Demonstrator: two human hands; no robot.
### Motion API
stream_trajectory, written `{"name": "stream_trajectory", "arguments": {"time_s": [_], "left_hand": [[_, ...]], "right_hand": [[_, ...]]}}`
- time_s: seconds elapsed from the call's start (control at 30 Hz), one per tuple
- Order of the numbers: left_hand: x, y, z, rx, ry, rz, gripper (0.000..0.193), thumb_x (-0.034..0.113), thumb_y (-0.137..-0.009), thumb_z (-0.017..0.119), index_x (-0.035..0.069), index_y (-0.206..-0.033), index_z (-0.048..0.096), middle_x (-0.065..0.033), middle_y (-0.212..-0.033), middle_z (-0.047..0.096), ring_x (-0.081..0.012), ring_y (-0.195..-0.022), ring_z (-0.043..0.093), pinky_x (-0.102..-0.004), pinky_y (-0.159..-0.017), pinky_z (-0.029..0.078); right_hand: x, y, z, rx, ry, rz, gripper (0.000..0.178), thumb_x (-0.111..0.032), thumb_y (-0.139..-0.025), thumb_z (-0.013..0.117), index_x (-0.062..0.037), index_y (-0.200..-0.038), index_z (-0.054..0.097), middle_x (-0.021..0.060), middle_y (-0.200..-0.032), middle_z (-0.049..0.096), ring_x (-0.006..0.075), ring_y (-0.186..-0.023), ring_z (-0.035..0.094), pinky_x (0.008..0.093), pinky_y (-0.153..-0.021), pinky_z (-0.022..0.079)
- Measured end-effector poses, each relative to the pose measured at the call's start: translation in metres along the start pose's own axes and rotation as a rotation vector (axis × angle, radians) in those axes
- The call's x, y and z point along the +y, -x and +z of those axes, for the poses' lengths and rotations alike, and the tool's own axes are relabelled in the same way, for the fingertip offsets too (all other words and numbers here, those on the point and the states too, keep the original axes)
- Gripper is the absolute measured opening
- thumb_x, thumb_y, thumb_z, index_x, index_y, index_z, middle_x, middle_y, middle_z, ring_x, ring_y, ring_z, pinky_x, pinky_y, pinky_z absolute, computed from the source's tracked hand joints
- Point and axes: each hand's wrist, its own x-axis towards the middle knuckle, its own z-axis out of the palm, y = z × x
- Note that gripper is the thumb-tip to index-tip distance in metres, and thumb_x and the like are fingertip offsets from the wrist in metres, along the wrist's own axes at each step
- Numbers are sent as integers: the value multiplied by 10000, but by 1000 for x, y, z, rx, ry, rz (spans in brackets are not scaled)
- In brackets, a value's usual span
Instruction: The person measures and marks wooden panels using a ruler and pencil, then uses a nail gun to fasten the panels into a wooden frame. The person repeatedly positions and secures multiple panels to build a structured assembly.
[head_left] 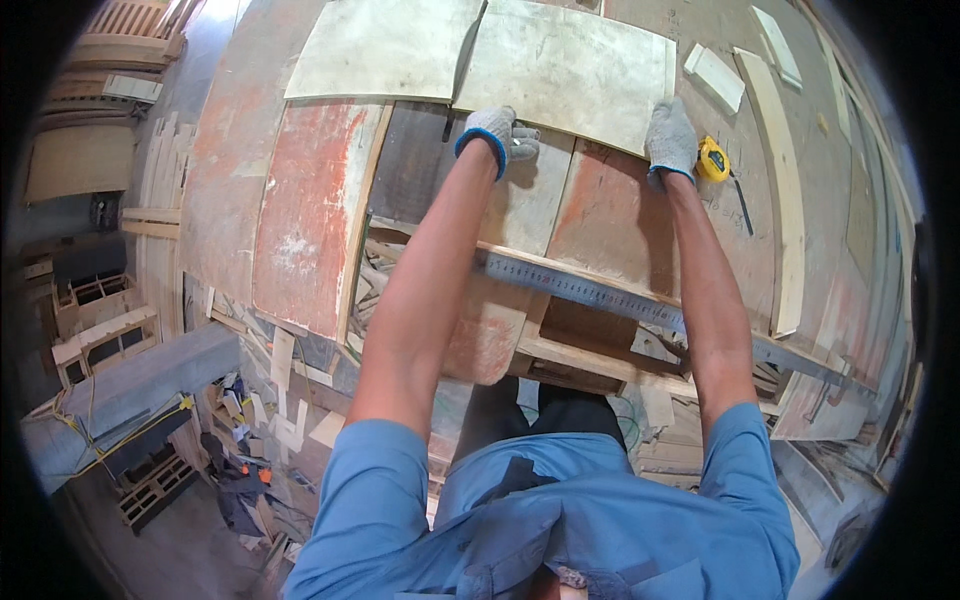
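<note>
Both my hands wear pale knit gloves with blue cuffs. My left hand (500,136) is at the near edge of a pale plywood panel (565,65). Its loosely bent fingers point right, slightly apart, just below that edge. At the panel's near right corner, my right hand (671,138) is closed on the edge, with some fingers hidden. A second plywood panel (385,48) lies to the left, a narrow dark gap between the two. A yellow tape measure (713,159) lies just right of my right hand, beside a thin dark pencil-like stick (742,204).
A long metal ruler (585,288) runs along the bench's near side. Red-stained boards (308,205) form the worktop. A long wooden strip (778,190) and short offcuts (715,78) lie at the right. A grey beam (130,375) and scrap wood are at the lower left.
</note>
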Motion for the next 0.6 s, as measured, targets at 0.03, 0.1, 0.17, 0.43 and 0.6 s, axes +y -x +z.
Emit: {"name": "stream_trajectory", "arguments": {"time_s": [0.03, 0.1, 0.17, 0.43, 0.6], "left_hand": [[1, 1, 2, 11, 14, -7, 305, 200, -1016, 396, -65, -1131, 495, -247, -970, 669, -330, -638, 675, -383, -495, 589], [1, 3, 7, 36, 43, -15, 312, 204, -1015, 395, -68, -1129, 498, -254, -980, 669, -331, -643, 680, -385, -505, 595], [2, 7, 7, 49, 59, -10, 325, 200, -1014, 393, -64, -1175, 495, -274, -1020, 664, -352, -698, 696, -421, -555, 614], [-13, -4, 33, 13, 136, 16, 427, 285, -1014, 447, -44, -1286, 435, -263, -1164, 603, -421, -918, 649, -572, -771, 574], [-33, 34, 16, 28, -277, 410, 476, 276, -984, 548, 36, -1378, 431, -183, -1229, 537, -394, -1115, 547, -575, -904, 506]], "right_hand": [[-1, -1, -2, 7, -24, 10, 467, -408, -973, 404, -51, -1245, 536, 307, -1018, 654, 491, -992, 618, 565, -856, 469], [-4, -1, -5, 19, -78, 26, 484, -411, -968, 411, -43, -1256, 538, 315, -1053, 643, 492, -1027, 605, 557, -884, 460], [-9, -2, -6, -6, -114, 38, 492, -412, -967, 408, -17, -1219, 558, 318, -1080, 634, 490, -1049, 595, 548, -906, 453], [23, -22, -2, 37, -110, 26, 596, -488, -973, 390, 34, -989, 676, 322, -978, 652, 483, -985, 617, 530, -877, 467], [31, 19, -5, 32, -379, -6, 590, -464, -976, 437, 67, -852, 663, 246, -784, 661, 392, -739, 618, 473, -688, 461]]}}
